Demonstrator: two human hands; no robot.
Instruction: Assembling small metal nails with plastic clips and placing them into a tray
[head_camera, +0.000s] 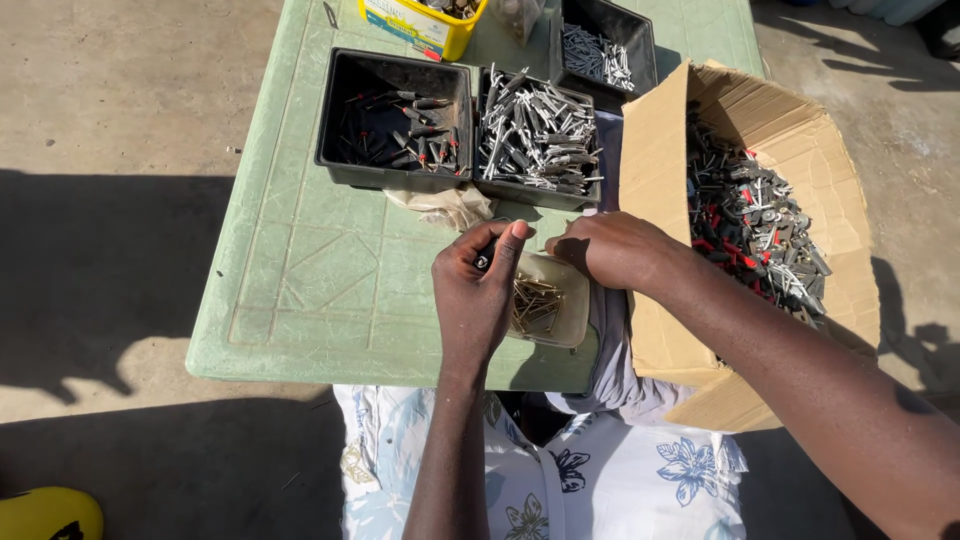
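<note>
Head view. The left hand is closed round a small dark part, pinched between thumb and fingertips so that only its dark tip shows above the knuckles; it is held over the near edge of the green table, just above the left rim of a shallow pale tray of brass-coloured pins. The right hand is curled, knuckles up, at the tray's far right rim; whether it holds anything cannot be told.

Risks, as judged: the tray sits on the table's near edge, so a nudge from either wrist could tip the pins into the lap. The part is small and thinly gripped; slipping, it might fall among the pins. The cardboard box of mixed metal parts leans off the right edge.
</note>
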